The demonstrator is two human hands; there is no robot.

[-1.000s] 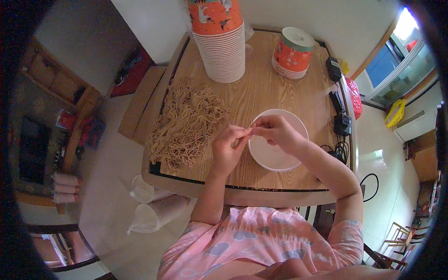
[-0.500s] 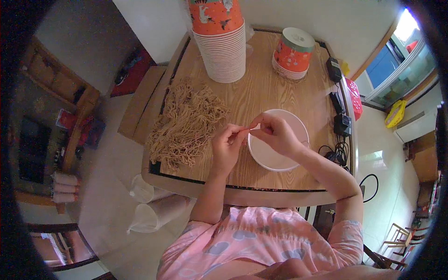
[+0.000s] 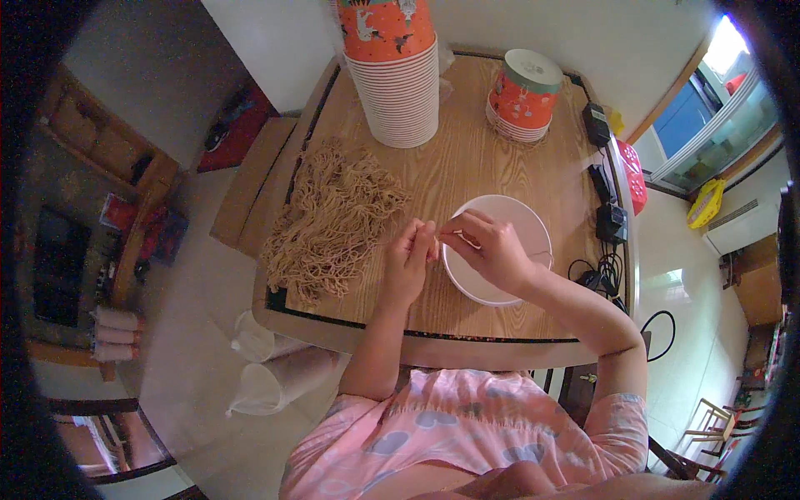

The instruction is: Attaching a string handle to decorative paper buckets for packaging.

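Observation:
Over the left rim of a white paper bucket, my two hands meet with fingertips almost touching. My left hand is closed in a pinch, thumb against the curled fingers. My right hand also pinches, reaching across the bucket's mouth. Whatever lies between the fingertips is too small to make out. A thin strand shows at the bucket's right rim. Left of my hands spreads a loose heap of tan string.
A tall stack of orange-and-white paper buckets stands at the back, with a shorter upside-down stack to its right. Black power adapters and cables line the table's right edge. A cardboard box adjoins the left side.
My left fingers have curled upward and in, and my right hand has turned slightly, its fingers drawn closer together. Bucket, string heap and stacks have stayed put.

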